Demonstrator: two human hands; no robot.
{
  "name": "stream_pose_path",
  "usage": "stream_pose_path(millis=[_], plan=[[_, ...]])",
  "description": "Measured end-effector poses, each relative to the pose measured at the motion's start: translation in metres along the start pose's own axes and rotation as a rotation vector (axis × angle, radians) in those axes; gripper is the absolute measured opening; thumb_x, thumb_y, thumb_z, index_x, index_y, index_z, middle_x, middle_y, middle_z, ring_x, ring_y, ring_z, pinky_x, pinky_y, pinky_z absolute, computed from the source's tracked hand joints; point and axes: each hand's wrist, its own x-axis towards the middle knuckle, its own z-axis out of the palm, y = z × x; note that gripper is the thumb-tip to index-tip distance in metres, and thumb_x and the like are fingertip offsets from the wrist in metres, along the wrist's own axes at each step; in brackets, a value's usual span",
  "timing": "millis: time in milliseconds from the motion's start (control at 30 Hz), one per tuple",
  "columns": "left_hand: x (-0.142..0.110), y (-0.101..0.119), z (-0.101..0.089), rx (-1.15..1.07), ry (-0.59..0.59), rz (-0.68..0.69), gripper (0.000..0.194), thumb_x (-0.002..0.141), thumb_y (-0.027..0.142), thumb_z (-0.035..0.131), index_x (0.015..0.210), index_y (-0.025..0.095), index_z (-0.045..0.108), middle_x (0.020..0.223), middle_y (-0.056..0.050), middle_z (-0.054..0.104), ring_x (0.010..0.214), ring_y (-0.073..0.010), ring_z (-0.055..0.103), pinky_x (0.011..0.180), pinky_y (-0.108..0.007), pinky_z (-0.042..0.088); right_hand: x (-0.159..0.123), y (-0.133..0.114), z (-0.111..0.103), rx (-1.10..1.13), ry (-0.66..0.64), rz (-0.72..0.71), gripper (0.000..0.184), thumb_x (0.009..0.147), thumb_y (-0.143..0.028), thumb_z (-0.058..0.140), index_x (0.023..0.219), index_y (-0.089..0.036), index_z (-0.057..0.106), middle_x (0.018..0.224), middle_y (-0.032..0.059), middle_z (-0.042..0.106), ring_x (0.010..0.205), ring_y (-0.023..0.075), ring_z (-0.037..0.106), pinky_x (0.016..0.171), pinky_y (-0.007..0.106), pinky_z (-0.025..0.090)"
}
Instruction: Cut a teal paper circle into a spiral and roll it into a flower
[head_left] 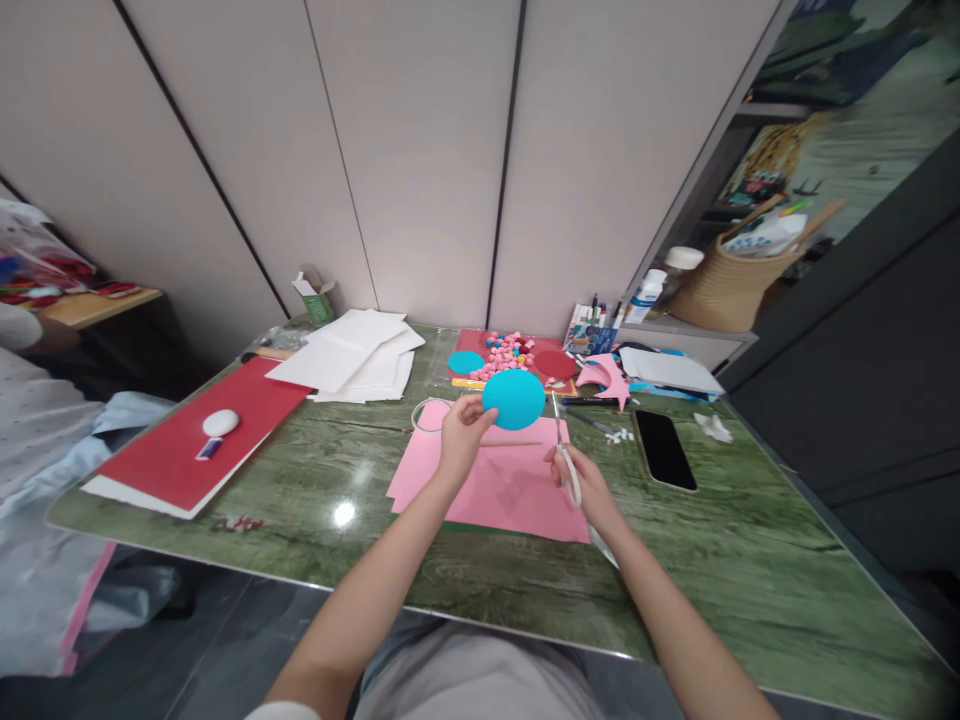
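Note:
Pinched at its left edge by my left hand (466, 430), a blue paper circle (514, 398) is held up above the pink paper (502, 495). My right hand (583, 482) grips white-handled scissors (568, 465), their blades pointing away from me just right of the circle, apart from it. Under the circle, a thin stick (514, 443) lies across the pink sheets. A clear ring (430, 415) rests at the pink paper's upper left corner. Farther back are another blue circle (466, 362), a red circle (555, 364) and a pile of pink pompoms (506, 358).
Red paper (165, 455) and white sheets (349, 350) lie left on the green table (315, 520). On the right are a black phone (665, 450), a pink paper scrap (606, 378) and a pen box (591, 330). Another person's clothing (45, 560) shows at far left.

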Motion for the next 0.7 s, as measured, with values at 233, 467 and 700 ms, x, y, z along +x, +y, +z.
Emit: stream_pose_path(millis=[233,467,700], plan=[[0.0024,0.0018,-0.0035,-0.001,0.056,-0.012,0.031,0.064,0.031,0.064,0.089,0.016,0.055,0.075,-0.002,0.061,0.064,-0.0095,0.053,0.057,-0.02,0.038,-0.0017,-0.0013,0.0015,-0.029,-0.07,0.006,0.027,0.082,-0.041,0.043,0.078,-0.016,0.052,0.055,-0.003,0.041,0.052,0.0104,0.04,0.051,0.023,0.031],[0.0015,-0.0002,-0.0023,-0.007,0.042,-0.023,0.031,0.063,0.03,0.065,0.088,0.015,0.055,0.073,-0.002,0.06,0.064,-0.0093,0.052,0.057,-0.02,0.038,-0.0015,0.003,0.0012,-0.079,-0.082,0.018,0.027,0.082,-0.041,0.042,0.077,-0.016,0.052,0.055,-0.003,0.042,0.053,0.0106,0.041,0.052,0.023,0.032],[0.0005,-0.003,-0.0006,-0.003,0.035,-0.028,0.031,0.063,0.031,0.065,0.088,0.015,0.055,0.074,-0.003,0.061,0.066,-0.0099,0.053,0.057,-0.02,0.038,-0.0012,0.0073,0.0009,-0.078,-0.064,0.031,0.027,0.083,-0.04,0.041,0.076,-0.017,0.053,0.056,-0.0029,0.043,0.053,0.0106,0.042,0.053,0.023,0.033]])
